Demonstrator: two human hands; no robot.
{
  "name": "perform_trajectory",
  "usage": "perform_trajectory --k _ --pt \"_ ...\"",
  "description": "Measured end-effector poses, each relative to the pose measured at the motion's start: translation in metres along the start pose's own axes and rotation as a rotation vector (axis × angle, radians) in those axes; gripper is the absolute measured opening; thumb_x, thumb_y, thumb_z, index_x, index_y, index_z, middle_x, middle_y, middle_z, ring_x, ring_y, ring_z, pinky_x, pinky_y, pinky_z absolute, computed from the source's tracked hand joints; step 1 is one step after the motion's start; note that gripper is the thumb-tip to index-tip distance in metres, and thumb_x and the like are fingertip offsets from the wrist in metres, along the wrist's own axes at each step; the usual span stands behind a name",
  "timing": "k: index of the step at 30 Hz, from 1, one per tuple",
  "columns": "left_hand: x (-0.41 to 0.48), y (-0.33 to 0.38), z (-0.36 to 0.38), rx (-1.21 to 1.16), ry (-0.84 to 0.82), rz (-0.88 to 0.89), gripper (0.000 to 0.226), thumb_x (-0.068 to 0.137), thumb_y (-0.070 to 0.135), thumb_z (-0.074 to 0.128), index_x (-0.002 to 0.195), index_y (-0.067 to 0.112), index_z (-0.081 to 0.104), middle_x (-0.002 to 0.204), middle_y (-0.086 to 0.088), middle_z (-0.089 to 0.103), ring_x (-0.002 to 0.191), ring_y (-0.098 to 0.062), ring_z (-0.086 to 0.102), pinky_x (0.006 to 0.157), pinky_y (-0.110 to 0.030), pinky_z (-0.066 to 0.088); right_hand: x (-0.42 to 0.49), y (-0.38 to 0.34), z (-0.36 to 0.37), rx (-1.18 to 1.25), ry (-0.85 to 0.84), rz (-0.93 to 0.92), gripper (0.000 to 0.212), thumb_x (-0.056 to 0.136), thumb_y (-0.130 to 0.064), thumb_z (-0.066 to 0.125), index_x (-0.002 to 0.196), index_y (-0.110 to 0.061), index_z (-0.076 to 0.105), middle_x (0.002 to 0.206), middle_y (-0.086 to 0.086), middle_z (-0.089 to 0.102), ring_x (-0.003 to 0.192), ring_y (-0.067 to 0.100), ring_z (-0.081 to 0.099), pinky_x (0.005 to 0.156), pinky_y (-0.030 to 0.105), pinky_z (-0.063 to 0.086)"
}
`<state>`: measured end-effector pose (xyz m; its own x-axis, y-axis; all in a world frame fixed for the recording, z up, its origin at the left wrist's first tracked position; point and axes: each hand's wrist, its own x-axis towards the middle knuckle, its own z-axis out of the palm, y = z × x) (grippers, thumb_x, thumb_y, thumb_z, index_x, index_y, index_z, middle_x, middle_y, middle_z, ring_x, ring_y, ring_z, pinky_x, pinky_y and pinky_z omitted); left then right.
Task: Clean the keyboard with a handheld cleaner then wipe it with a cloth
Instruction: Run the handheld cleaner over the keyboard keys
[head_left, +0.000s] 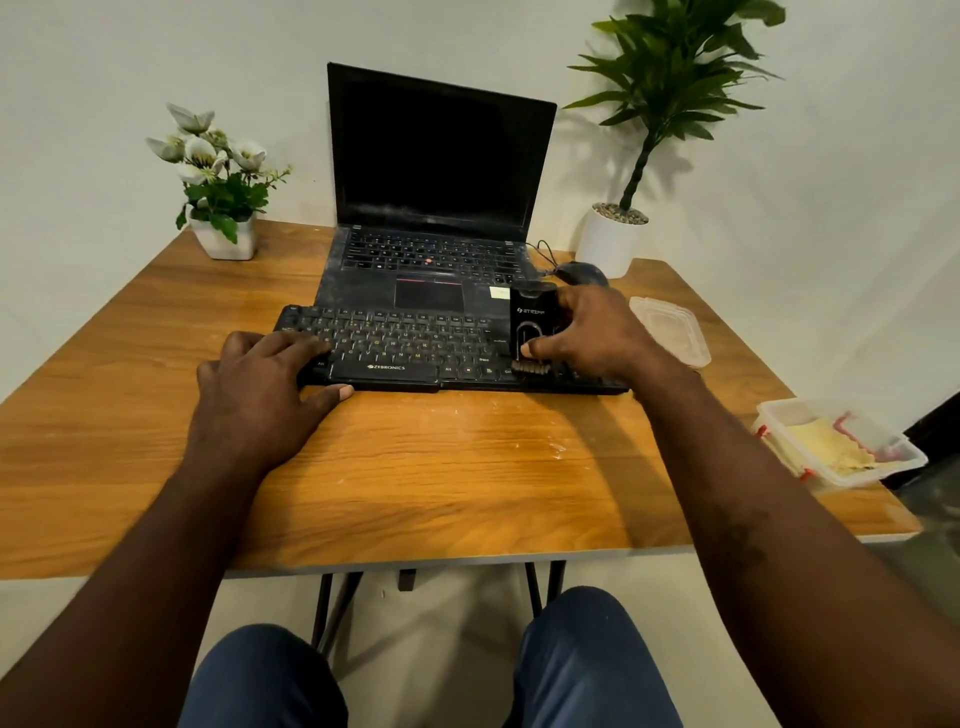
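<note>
We see through a single wide-angle camera worn on the head. We sit at the near edge of the wooden table (415, 467), facing forward and tilted down across it toward the white wall (104, 78). The keyboard (405, 348) lies close, near mid-frame, its brand lettering legible, the laptop (441, 156) just behind. Our forearms (753, 493) stretch from the bottom corners to the left hand (260, 384) and the right hand (597, 338) gripping the handheld cleaner (535, 317). Our knees (587, 660) show below the table edge. The table's edges splay toward the borders.
</note>
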<state>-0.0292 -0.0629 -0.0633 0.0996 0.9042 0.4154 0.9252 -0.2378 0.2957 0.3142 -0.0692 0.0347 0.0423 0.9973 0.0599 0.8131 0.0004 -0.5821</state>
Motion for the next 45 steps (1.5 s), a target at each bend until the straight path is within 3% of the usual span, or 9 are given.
perform_trajectory --k 6,10,14,20,26,31,39,42,45 --pt "0.0 0.001 -0.001 -0.01 -0.002 -0.008 0.06 0.087 0.062 0.068 0.139 0.034 0.06 0.146 0.005 0.056 0.131 -0.027 0.039 0.096 -0.052 0.037 0.0 0.025 0.014 -0.063 0.359 0.049 0.055 0.081 -0.027 0.087 0.131 -0.018 0.066 0.12 0.002 0.074 0.105 0.017 0.069 0.089 0.032 0.056" --pt "0.0 0.001 -0.001 -0.011 -0.003 -0.008 0.059 0.087 0.062 0.068 0.138 0.034 0.06 0.145 0.005 0.056 0.13 -0.027 0.038 0.096 -0.053 0.037 -0.005 0.035 0.02 0.063 0.302 0.054 0.056 0.081 -0.026 0.087 0.132 -0.021 0.064 0.12 0.0 0.074 0.107 0.016 0.069 0.088 0.03 0.057" --pt "0.0 0.001 -0.001 -0.009 -0.005 -0.014 0.059 0.087 0.061 0.068 0.139 0.034 0.06 0.146 0.004 0.056 0.131 -0.028 0.039 0.097 -0.054 0.037 -0.001 0.041 0.011 -0.031 0.436 0.119 0.055 0.079 -0.032 0.087 0.129 -0.018 0.068 0.118 0.002 0.075 0.104 0.018 0.071 0.084 0.031 0.057" --pt "0.0 0.0 -0.001 0.002 -0.014 -0.016 0.06 0.088 0.063 0.065 0.14 0.034 0.058 0.148 0.002 0.055 0.132 -0.028 0.037 0.098 -0.055 0.037 -0.005 0.039 -0.012 -0.061 0.13 0.079 0.053 0.076 -0.028 0.09 0.123 -0.016 0.069 0.112 0.001 0.074 0.098 0.017 0.069 0.083 0.034 0.059" --pt "-0.001 0.001 -0.001 0.0 -0.007 -0.019 0.06 0.087 0.062 0.068 0.139 0.033 0.06 0.147 0.001 0.056 0.131 -0.03 0.039 0.097 -0.055 0.037 -0.013 0.034 -0.006 -0.044 0.189 0.052 0.055 0.078 -0.027 0.089 0.128 -0.016 0.067 0.119 0.002 0.073 0.099 0.013 0.065 0.085 0.032 0.057" --pt "-0.001 0.002 -0.002 0.009 -0.013 -0.023 0.06 0.087 0.061 0.068 0.139 0.032 0.06 0.147 0.0 0.056 0.131 -0.031 0.039 0.098 -0.056 0.036 -0.028 0.045 -0.02 -0.091 0.259 0.133 0.053 0.078 -0.027 0.088 0.126 -0.018 0.068 0.112 0.001 0.074 0.088 0.016 0.068 0.063 0.029 0.054" --pt "-0.001 0.002 -0.001 0.016 -0.013 -0.011 0.06 0.088 0.062 0.067 0.14 0.032 0.06 0.146 0.0 0.057 0.131 -0.031 0.04 0.096 -0.056 0.038 -0.023 0.028 0.009 0.0 0.404 0.081 0.055 0.08 -0.027 0.087 0.131 -0.02 0.066 0.121 0.002 0.074 0.109 0.019 0.069 0.089 0.033 0.058" --pt "-0.001 0.001 -0.002 0.015 -0.017 -0.012 0.061 0.088 0.063 0.066 0.14 0.033 0.06 0.147 0.0 0.056 0.131 -0.031 0.04 0.096 -0.056 0.038 -0.022 0.023 0.01 0.034 0.281 0.106 0.056 0.08 -0.025 0.087 0.131 -0.018 0.066 0.122 0.002 0.073 0.11 0.018 0.069 0.088 0.031 0.056" --pt "0.0 0.0 -0.002 0.015 -0.012 -0.019 0.061 0.088 0.063 0.066 0.14 0.032 0.059 0.147 0.0 0.056 0.131 -0.031 0.04 0.097 -0.057 0.037 -0.031 0.027 0.008 -0.052 0.362 0.113 0.054 0.079 -0.026 0.087 0.129 -0.018 0.067 0.12 0.002 0.074 0.105 0.018 0.069 0.086 0.033 0.058"
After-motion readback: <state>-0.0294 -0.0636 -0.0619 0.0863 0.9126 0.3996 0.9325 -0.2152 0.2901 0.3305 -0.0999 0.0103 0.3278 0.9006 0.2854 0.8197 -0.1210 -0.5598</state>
